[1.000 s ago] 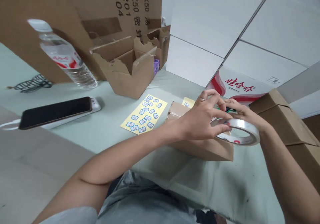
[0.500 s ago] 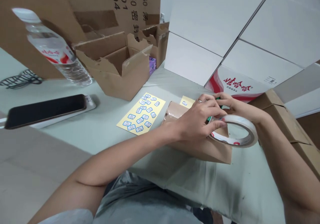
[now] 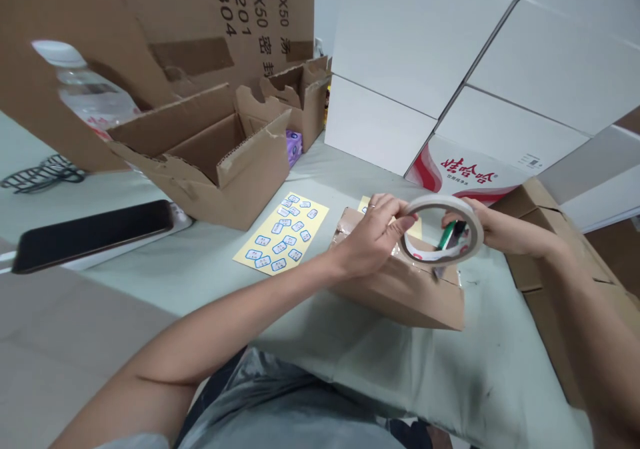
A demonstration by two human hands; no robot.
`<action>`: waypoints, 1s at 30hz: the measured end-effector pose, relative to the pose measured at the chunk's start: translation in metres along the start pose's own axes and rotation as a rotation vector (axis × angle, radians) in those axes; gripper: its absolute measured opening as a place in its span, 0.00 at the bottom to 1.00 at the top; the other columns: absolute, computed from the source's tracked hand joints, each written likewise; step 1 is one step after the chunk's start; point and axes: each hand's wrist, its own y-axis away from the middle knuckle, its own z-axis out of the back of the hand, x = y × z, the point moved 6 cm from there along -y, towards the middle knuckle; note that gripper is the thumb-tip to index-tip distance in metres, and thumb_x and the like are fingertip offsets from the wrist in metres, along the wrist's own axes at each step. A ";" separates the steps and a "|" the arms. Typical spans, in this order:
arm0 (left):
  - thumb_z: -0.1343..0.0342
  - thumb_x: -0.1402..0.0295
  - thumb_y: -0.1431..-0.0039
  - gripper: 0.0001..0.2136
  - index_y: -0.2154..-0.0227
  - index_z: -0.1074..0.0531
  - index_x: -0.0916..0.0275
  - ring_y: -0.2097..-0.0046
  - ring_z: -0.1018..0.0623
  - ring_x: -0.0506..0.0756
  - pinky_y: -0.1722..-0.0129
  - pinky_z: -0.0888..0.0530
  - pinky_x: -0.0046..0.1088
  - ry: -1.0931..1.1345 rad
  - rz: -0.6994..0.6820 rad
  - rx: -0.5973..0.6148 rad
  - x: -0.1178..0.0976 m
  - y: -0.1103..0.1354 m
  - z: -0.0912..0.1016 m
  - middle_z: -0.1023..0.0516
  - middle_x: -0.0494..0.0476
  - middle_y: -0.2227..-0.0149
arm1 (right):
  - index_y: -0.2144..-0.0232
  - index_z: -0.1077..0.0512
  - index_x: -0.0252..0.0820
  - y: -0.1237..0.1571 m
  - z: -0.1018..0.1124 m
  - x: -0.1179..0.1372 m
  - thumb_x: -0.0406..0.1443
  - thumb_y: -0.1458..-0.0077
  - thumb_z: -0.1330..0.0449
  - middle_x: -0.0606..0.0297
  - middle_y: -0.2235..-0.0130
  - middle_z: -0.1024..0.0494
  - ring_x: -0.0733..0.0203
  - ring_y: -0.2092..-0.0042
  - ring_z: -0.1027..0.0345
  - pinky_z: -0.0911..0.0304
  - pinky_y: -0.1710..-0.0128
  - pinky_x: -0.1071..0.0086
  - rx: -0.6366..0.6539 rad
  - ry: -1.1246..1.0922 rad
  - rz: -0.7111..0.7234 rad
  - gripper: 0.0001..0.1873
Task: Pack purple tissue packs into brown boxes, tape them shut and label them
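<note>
Left hand (image 3: 373,237) grips a roll of tape (image 3: 441,200) above a cardboard parcel (image 3: 400,297); right hand (image 3: 495,230) sits just behind, its hold on a green marker (image 3: 447,236) unclear.

娃哈哈 — white carton (image 3: 465,172); 304 — cardboard (image 3: 150,9)

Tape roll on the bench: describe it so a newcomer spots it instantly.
Find the white cartons with red print at the bench's right. In front of them, above a brown parcel, the left hand and right hand hold up a narrow roll of tape. It is the only ring held in the air, with a green item showing through its hole.
</note>
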 end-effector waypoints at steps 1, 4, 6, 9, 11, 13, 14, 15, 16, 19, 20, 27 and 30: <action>0.55 0.63 0.32 0.11 0.64 0.30 0.61 0.53 0.31 0.57 0.47 0.34 0.38 0.066 0.040 -0.047 0.002 -0.001 0.004 0.28 0.57 0.62 | 0.52 0.28 0.49 0.004 -0.002 -0.012 0.36 0.41 0.45 0.58 0.48 0.30 0.52 0.47 0.35 0.34 0.48 0.60 -0.018 0.005 -0.030 0.15; 0.53 0.59 0.33 0.14 0.59 0.28 0.62 0.51 0.29 0.56 0.46 0.34 0.36 0.331 0.153 -0.250 0.010 -0.004 0.022 0.25 0.57 0.58 | 0.45 0.33 0.45 0.016 -0.023 -0.056 0.36 0.38 0.48 0.54 0.46 0.30 0.50 0.45 0.36 0.37 0.45 0.56 -0.086 0.037 -0.195 0.19; 0.51 0.55 0.34 0.16 0.59 0.27 0.62 0.51 0.27 0.55 0.46 0.33 0.35 0.443 0.210 -0.352 0.014 -0.006 0.038 0.23 0.57 0.58 | 0.46 0.34 0.40 0.026 -0.050 -0.087 0.36 0.37 0.47 0.53 0.50 0.28 0.51 0.49 0.33 0.36 0.47 0.53 -0.140 0.063 -0.354 0.18; 0.47 0.54 0.37 0.16 0.61 0.25 0.62 0.52 0.26 0.56 0.47 0.33 0.35 0.449 0.278 -0.320 0.017 -0.010 0.053 0.22 0.57 0.58 | 0.50 0.31 0.39 0.042 -0.098 -0.118 0.39 0.36 0.43 0.58 0.53 0.26 0.57 0.55 0.29 0.32 0.53 0.56 -0.180 0.083 -0.551 0.15; 0.46 0.55 0.38 0.15 0.63 0.24 0.62 0.51 0.26 0.57 0.46 0.35 0.35 0.411 0.320 -0.245 0.021 -0.013 0.057 0.21 0.58 0.56 | 0.52 0.30 0.39 0.052 -0.121 -0.126 0.41 0.36 0.42 0.60 0.53 0.26 0.59 0.55 0.29 0.31 0.54 0.57 -0.211 0.078 -0.630 0.15; 0.46 0.56 0.38 0.15 0.65 0.23 0.63 0.51 0.26 0.57 0.46 0.35 0.36 0.365 0.376 -0.174 0.029 -0.017 0.057 0.21 0.59 0.54 | 0.51 0.29 0.38 0.062 -0.130 -0.124 0.41 0.37 0.42 0.56 0.53 0.25 0.55 0.54 0.29 0.32 0.52 0.55 -0.264 0.062 -0.665 0.16; 0.46 0.56 0.38 0.15 0.66 0.23 0.64 0.53 0.26 0.56 0.47 0.34 0.36 0.344 0.410 -0.147 0.035 -0.020 0.056 0.21 0.60 0.54 | 0.50 0.29 0.37 0.068 -0.128 -0.119 0.41 0.38 0.42 0.53 0.53 0.25 0.52 0.52 0.29 0.33 0.50 0.53 -0.302 0.051 -0.670 0.18; 0.47 0.57 0.38 0.15 0.66 0.22 0.65 0.55 0.25 0.56 0.49 0.33 0.36 0.328 0.445 -0.124 0.043 -0.023 0.054 0.21 0.61 0.55 | 0.49 0.30 0.36 0.074 -0.124 -0.111 0.42 0.38 0.43 0.49 0.53 0.25 0.48 0.51 0.29 0.35 0.49 0.51 -0.346 0.038 -0.666 0.19; 0.48 0.58 0.37 0.16 0.66 0.22 0.66 0.58 0.25 0.55 0.51 0.32 0.36 0.319 0.475 -0.108 0.051 -0.028 0.053 0.21 0.63 0.55 | 0.47 0.31 0.36 0.080 -0.117 -0.101 0.43 0.38 0.45 0.46 0.51 0.26 0.45 0.50 0.30 0.35 0.48 0.50 -0.391 0.021 -0.656 0.21; 0.51 0.61 0.36 0.17 0.63 0.23 0.69 0.62 0.25 0.54 0.57 0.30 0.35 0.302 0.537 -0.070 0.075 -0.044 0.049 0.21 0.65 0.60 | 0.42 0.35 0.45 0.093 -0.085 -0.052 0.49 0.37 0.51 0.51 0.44 0.29 0.45 0.48 0.30 0.32 0.52 0.53 -0.542 -0.069 -0.576 0.26; 0.52 0.61 0.36 0.17 0.63 0.23 0.70 0.63 0.25 0.54 0.58 0.30 0.35 0.295 0.551 -0.050 0.082 -0.049 0.047 0.21 0.65 0.61 | 0.42 0.36 0.47 0.093 -0.073 -0.031 0.52 0.37 0.51 0.54 0.44 0.28 0.47 0.48 0.30 0.30 0.54 0.56 -0.607 -0.120 -0.533 0.27; 0.48 0.59 0.35 0.15 0.60 0.25 0.66 0.56 0.23 0.56 0.52 0.28 0.40 0.153 0.516 0.129 0.085 -0.078 0.015 0.22 0.59 0.59 | 0.46 0.32 0.40 0.005 -0.027 0.039 0.51 0.42 0.41 0.61 0.64 0.23 0.63 0.68 0.30 0.32 0.70 0.70 -0.621 -0.673 -0.406 0.28; 0.53 0.57 0.33 0.18 0.57 0.26 0.66 0.50 0.23 0.58 0.49 0.29 0.41 0.059 0.481 0.177 0.080 -0.075 0.014 0.21 0.62 0.53 | 0.57 0.28 0.37 -0.037 -0.034 0.015 0.45 0.39 0.41 0.66 0.69 0.26 0.67 0.73 0.33 0.34 0.72 0.72 -0.550 -0.700 -0.455 0.17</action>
